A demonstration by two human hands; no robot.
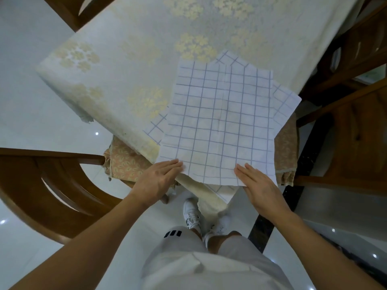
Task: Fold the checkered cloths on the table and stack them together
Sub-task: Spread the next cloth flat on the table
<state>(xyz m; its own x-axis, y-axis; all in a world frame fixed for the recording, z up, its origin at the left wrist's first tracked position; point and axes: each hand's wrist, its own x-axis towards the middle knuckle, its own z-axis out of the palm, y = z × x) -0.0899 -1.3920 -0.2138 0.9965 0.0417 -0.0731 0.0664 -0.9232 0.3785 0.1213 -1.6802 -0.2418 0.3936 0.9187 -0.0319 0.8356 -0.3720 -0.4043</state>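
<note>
A white cloth with a blue check pattern [219,122] lies spread at the table's near corner, its near edge hanging past the table edge. Under it lies a second checkered cloth [287,101], turned at an angle, with corners poking out at the left, top and right. My left hand [159,181] holds the top cloth's near left corner, fingers straight on top. My right hand [259,185] holds the near right part of that edge the same way. Whether thumbs pinch from below is hidden.
The table [129,65] wears a cream cloth with yellow flowers. Wooden chairs stand at my left [48,185], right [356,130] and far side. A chair seat with patterned cushion [125,164] sits under the corner. My feet are on white tile.
</note>
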